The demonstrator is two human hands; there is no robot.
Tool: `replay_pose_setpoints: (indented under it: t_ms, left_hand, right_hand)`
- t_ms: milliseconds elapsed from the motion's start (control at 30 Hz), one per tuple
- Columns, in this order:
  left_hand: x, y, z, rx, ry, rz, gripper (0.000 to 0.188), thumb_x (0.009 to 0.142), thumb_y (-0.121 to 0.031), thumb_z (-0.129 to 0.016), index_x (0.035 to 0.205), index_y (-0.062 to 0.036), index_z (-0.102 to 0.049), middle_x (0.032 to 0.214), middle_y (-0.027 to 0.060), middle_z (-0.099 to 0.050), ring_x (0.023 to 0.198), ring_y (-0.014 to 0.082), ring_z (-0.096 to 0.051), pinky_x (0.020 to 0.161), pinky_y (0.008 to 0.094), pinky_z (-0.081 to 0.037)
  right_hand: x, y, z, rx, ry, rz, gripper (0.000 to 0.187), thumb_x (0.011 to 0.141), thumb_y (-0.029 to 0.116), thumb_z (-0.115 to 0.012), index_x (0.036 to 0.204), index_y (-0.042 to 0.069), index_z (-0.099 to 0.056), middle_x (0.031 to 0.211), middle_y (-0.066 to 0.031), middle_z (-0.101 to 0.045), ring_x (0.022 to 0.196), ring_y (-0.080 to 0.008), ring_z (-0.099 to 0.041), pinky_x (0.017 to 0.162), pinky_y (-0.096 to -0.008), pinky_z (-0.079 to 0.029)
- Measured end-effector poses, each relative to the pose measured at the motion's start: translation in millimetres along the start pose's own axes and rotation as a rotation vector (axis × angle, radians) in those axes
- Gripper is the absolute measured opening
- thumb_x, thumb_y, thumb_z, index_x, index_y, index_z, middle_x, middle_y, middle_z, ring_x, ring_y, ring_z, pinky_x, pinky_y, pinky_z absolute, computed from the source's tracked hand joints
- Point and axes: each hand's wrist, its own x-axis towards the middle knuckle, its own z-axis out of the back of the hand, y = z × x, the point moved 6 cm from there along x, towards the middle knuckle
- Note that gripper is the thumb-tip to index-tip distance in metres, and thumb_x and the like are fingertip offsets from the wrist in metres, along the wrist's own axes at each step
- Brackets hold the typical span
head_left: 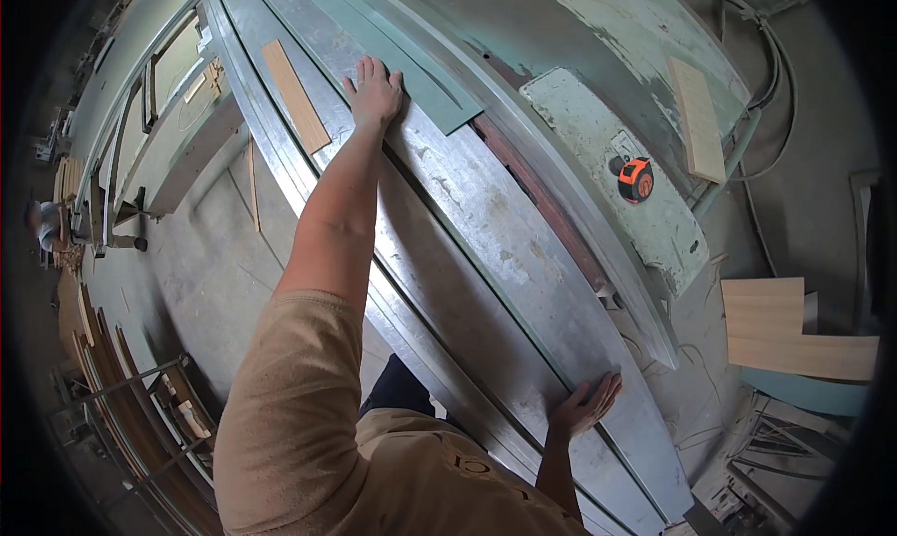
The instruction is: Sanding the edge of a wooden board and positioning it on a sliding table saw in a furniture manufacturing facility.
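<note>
My left hand point(376, 94) lies flat with fingers stretched on the long metal machine table point(439, 312), beside the edge of a green plate point(411, 59). A thin strip of light wood point(296, 99) rests on the table just to its left. Farther down and to the right, my right hand point(585, 405) touches the table near a dark green lengthwise groove point(509, 302). Its fingers are extended and close together, with the palm tilted. I see nothing held in either hand.
An orange and black tape measure point(636, 180) sits on a worn pale green ledge point(598, 143). Another wood piece point(696, 120) lies beyond it. Wood-toned panels point(761, 316) stand at the right, cables hang at upper right, and stacked strips point(121, 396) and a person point(51, 228) are at left.
</note>
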Motion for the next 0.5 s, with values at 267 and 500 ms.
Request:
replay_pose_setpoints:
  t_ms: [267,500]
  left_hand:
    - [10.3,7.7,-0.4,-0.002,-0.007,-0.001,0.068,0.111,-0.048,-0.042,0.163,-0.0028,-0.04,0.175,0.018,-0.035,0.165,0.034,-0.029,0.132,0.0657,-0.016]
    - [20.1,12.8,-6.9,-0.014,-0.015,0.005,0.069,0.111,-0.047,-0.043,0.163,-0.0028,-0.039,0.176,0.0176,-0.034,0.165,0.0334,-0.028,0.133,0.065,-0.014]
  right_hand:
    - [5.1,12.2,0.2,0.001,0.026,-0.01,0.057,0.109,0.028,-0.056,0.16,0.001,-0.05,0.171,-0.0207,-0.043,0.161,-0.0425,-0.035,0.131,-0.0574,-0.023]
    - [8.1,28.3,5.8,0.011,0.004,-0.003,0.056,0.107,0.022,-0.06,0.158,0.001,-0.052,0.168,-0.0229,-0.047,0.159,-0.0454,-0.037,0.131,-0.0565,-0.027]
